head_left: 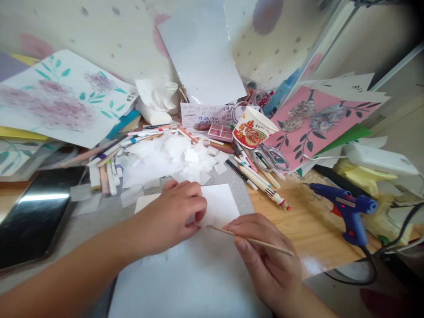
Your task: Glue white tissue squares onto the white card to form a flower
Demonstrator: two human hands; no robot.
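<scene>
My right hand [265, 254] grips a thin wooden stick [265, 243] between thumb and fingers. Its tip points left, close to my left hand [182, 210]. The left hand's thumb and index finger come together in a pinch above a white sheet [220, 201]; whatever is between them is hidden or too small to make out. A larger white sheet [185, 282] lies nearer to me, under both hands. Just beyond the left hand is a loose heap of small white paper pieces [159, 154].
Right of my hands lie a blue glue gun [347, 205] with its cable, scissors [270, 157] and several pens [253, 172]. A paper cup [253, 128] stands behind them. At left is a black phone [39, 212]. Flower pictures on white paper [62, 97] and pink paper [304, 128] flank the heap.
</scene>
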